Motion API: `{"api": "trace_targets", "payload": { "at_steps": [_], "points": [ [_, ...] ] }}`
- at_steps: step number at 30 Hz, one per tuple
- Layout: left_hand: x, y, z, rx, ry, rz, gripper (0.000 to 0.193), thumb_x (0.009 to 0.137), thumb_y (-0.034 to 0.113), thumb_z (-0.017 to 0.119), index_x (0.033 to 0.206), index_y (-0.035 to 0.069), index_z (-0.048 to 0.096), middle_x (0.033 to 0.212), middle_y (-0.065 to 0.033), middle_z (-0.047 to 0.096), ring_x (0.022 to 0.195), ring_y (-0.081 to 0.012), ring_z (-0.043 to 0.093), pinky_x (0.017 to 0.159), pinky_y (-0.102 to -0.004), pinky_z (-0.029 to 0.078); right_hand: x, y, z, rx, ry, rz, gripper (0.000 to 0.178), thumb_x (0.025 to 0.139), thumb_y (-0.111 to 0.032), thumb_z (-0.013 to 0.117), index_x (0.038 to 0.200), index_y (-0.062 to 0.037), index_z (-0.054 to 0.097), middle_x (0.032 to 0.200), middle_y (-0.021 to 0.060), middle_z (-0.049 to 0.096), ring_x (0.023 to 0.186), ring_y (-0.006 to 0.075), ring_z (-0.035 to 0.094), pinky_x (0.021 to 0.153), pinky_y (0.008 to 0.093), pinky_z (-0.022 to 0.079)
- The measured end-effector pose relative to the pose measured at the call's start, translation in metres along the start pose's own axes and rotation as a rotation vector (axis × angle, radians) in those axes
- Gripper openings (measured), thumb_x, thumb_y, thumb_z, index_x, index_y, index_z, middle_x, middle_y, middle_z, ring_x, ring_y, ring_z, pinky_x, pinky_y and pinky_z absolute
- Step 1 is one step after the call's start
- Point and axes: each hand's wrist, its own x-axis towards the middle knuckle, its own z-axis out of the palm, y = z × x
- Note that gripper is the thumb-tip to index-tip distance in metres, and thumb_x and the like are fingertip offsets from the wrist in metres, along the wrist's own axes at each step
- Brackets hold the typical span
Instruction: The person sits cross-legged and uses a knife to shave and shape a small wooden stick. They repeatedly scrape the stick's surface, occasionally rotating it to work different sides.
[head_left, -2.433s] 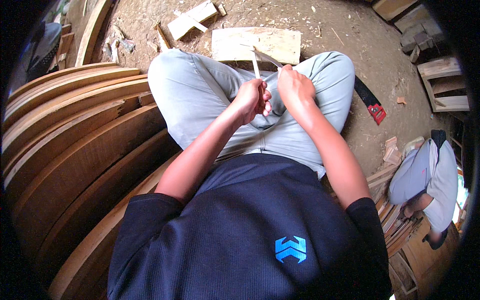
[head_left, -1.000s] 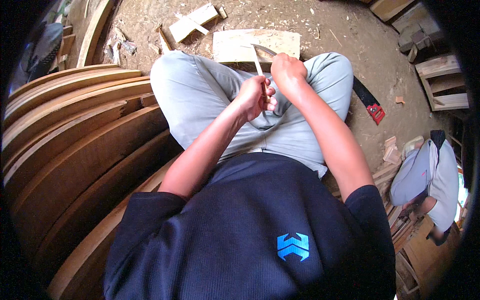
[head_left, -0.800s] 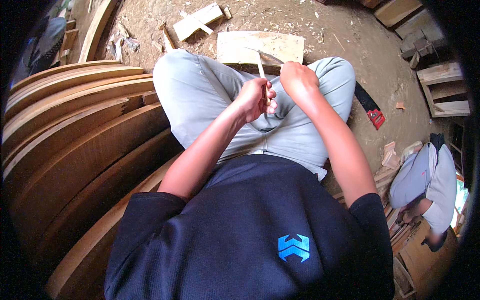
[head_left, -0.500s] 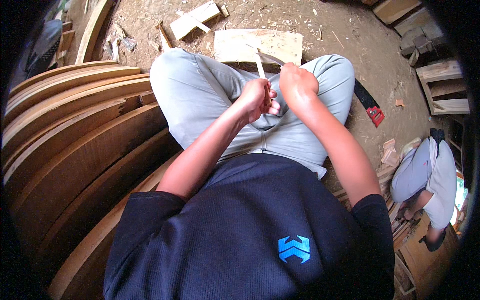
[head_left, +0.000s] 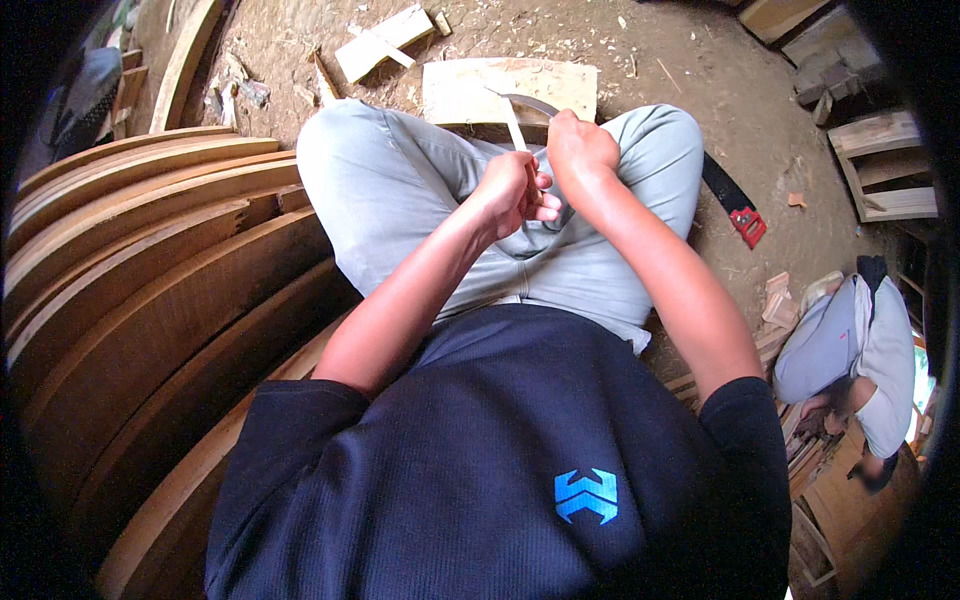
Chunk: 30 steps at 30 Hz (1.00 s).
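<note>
My left hand (head_left: 512,192) is closed round a thin, pale wooden strip (head_left: 515,130) that points away from me above my lap. My right hand (head_left: 582,150) grips a knife with a curved blade (head_left: 532,102), its handle hidden in the fist. The blade reaches leftward to the far end of the strip; whether the two touch is hard to tell. Beneath the blade and the strip's tip lies a pale wooden board (head_left: 450,92) on the ground, just beyond my crossed legs (head_left: 360,190).
A red-handled handsaw (head_left: 748,227) lies right of my knee. Curved planks (head_left: 180,300) are stacked at my left. Wood offcuts (head_left: 385,45) and shavings litter the dirt floor. Another person (head_left: 845,345) bends over wood at the right, near wooden frames (head_left: 885,165).
My right hand has shifted slightly left and away from my body, the curved blade moving along with it. My left hand stays nearly in place, still holding the strip.
</note>
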Motion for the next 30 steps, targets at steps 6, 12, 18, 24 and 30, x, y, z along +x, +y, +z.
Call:
{"api": "trace_targets", "payload": {
  "at_steps": [6,12,18,24,30],
  "points": [
    [-0.001,-0.002,-0.002,-0.01,-0.006,0.015,0.02,0.096,0.022,0.028,0.088,0.008,0.041,0.067,-0.0032,0.048,0.056,-0.0253,0.059,0.053,-0.0385,0.053,-0.01,0.015,0.001,0.024,0.044,-0.092,0.015,0.085,-0.011,0.054,0.091,-0.0022,0.064,0.084,0.0155,0.07,0.079,0.0271,0.071,0.064,0.0364,0.057],
    [-0.002,-0.004,0.003,-0.005,0.013,0.019,0.019,0.096,0.021,0.028,0.088,0.008,0.04,0.067,-0.0034,0.047,0.056,-0.0245,0.058,0.053,-0.0379,0.053,-0.008,0.011,0.007,0.01,0.079,-0.081,0.016,0.086,-0.011,0.05,0.09,-0.0009,0.062,0.083,0.0179,0.069,0.079,0.0285,0.07,0.064,0.0366,0.057],
    [-0.004,-0.003,0.005,-0.019,-0.013,0.037,0.018,0.096,0.021,0.028,0.088,0.008,0.039,0.068,-0.0026,0.046,0.057,-0.0229,0.056,0.054,-0.0381,0.053,-0.009,0.006,-0.003,0.041,0.011,-0.075,0.02,0.088,-0.009,0.046,0.094,0.0017,0.062,0.086,0.0205,0.069,0.081,0.0318,0.07,0.067,0.0389,0.057],
    [0.007,-0.006,0.001,-0.047,-0.023,0.057,0.021,0.094,0.021,0.027,0.089,0.005,0.038,0.072,-0.008,0.05,0.057,-0.0258,0.06,0.05,-0.0409,0.056,-0.009,-0.001,-0.017,0.026,-0.039,-0.063,0.021,0.086,-0.008,0.048,0.097,0.0016,0.063,0.089,0.0209,0.069,0.086,0.0321,0.069,0.07,0.0394,0.057],
    [0.009,-0.009,0.0,-0.07,-0.03,0.052,0.018,0.094,0.02,0.028,0.091,0.005,0.037,0.072,-0.0081,0.05,0.056,-0.0256,0.06,0.049,-0.0407,0.057,-0.006,0.007,-0.013,0.09,-0.106,-0.08,0.025,0.087,-0.011,0.046,0.096,0.0005,0.067,0.097,0.021,0.068,0.091,0.0336,0.067,0.076,0.0414,0.055]
  ]
}}
